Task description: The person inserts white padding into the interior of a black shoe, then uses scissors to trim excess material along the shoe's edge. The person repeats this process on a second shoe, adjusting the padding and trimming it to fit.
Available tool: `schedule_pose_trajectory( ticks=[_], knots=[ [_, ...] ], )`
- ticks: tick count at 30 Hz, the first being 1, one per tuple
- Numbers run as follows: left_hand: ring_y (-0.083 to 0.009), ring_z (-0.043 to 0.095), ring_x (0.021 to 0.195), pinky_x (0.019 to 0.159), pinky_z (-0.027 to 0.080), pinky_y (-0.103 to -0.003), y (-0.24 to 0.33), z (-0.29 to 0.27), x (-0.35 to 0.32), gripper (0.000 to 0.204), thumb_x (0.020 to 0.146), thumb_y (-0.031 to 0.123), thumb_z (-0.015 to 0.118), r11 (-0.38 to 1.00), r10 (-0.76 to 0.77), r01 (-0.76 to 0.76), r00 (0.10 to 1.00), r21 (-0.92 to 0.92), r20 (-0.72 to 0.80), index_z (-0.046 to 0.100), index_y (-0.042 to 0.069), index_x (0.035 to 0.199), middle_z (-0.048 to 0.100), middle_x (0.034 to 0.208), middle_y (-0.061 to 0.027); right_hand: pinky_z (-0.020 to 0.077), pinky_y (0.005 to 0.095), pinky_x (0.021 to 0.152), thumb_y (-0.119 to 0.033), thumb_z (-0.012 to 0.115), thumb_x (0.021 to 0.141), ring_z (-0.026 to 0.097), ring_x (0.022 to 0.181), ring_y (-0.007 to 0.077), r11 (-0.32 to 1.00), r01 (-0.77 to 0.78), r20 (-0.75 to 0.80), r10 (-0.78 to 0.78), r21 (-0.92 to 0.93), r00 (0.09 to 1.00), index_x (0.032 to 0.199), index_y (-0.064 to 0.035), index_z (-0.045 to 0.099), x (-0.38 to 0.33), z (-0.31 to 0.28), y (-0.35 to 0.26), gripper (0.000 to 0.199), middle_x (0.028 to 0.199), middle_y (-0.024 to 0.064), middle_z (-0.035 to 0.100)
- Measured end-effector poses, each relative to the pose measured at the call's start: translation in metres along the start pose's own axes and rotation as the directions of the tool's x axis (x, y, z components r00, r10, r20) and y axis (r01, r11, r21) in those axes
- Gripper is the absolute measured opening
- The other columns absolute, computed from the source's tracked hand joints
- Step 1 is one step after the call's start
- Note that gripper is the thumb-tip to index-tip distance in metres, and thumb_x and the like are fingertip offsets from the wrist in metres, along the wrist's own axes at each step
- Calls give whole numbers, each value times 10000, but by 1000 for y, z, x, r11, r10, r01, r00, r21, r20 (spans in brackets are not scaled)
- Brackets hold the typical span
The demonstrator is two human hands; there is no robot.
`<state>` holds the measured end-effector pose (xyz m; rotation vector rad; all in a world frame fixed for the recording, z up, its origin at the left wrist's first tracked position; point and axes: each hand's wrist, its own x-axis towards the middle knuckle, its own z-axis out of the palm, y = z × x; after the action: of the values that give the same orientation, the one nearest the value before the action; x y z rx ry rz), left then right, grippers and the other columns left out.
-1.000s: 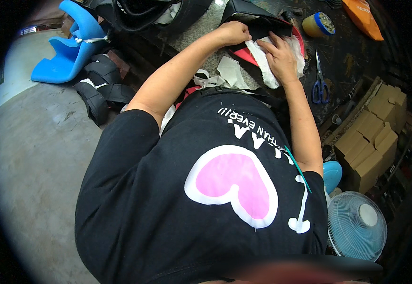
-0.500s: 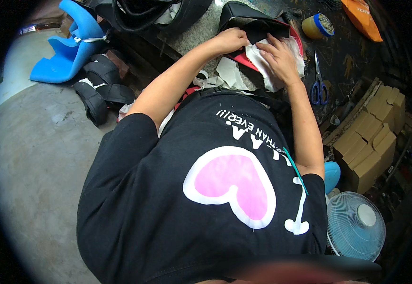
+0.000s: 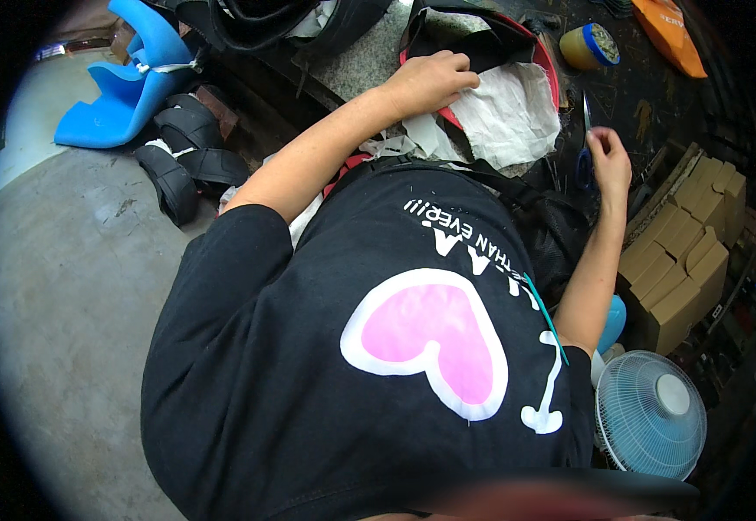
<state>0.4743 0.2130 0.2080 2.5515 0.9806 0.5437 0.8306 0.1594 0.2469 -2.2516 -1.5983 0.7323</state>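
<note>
head view: one view only, looking down over a black shirt.
left hand [image 3: 428, 80]: curled, pressing down the white sheet [image 3: 508, 113] over the red-edged black piece [image 3: 482, 39].
right hand [image 3: 609, 154]: loosely open, holding nothing, just beside the blue-handled scissors [image 3: 585, 156].
progress: sheet laid in place; apparently uncut.
around: yellow tin [image 3: 588, 45], cardboard boxes [image 3: 677, 260], fan [image 3: 651, 412], blue foam [image 3: 126, 78].
obstruction: torso hides the near bench.

A single head-worn fisheye view looks steeply down from above the person's own black T-shirt [image 3: 352, 347], which fills the near middle, toward a cluttered dark workbench [image 3: 638, 104] at the top edge, grey floor [image 3: 57, 304] at left, everything bending inside a round black rim.
</note>
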Motion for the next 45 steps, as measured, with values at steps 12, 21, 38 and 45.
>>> schedule_pose_trajectory(
  ticks=[12,21,38,45],
  knots=[
    [-344,637,858,754,526,-446,-11,17,10,117,876,187,628,960,-260,241,957,-146,-132,638,84,931,580,951,-121,481,233,699,-118,620,835,617,747,83,908,-315,104,298,277,949,1174,2,606,-5,-6,61,361,878,56,700],
    [-350,624,897,772,517,-437,-6,11,12,160,897,230,621,930,-345,324,932,-171,-109,631,86,967,564,996,-132,529,390,662,-523,724,752,694,720,292,853,348,234,-274,-389,933,956,-89,680,-85,-16,-103,481,735,137,687],
    [-340,626,921,808,517,-430,-6,7,22,126,910,167,598,910,-361,247,867,-333,-343,640,58,957,570,1000,-136,500,358,644,-433,728,808,674,703,228,963,211,-58,-204,170,977,937,-131,670,-62,-2,-39,334,758,59,682],
    [-358,600,1020,904,498,-417,-11,-4,17,272,782,-24,567,976,-200,197,979,-90,-25,662,19,1033,582,1071,-163,504,388,700,-529,681,817,676,815,276,884,-280,-250,195,-374,949,961,-158,686,-9,-24,66,398,849,59,709]
  ],
)
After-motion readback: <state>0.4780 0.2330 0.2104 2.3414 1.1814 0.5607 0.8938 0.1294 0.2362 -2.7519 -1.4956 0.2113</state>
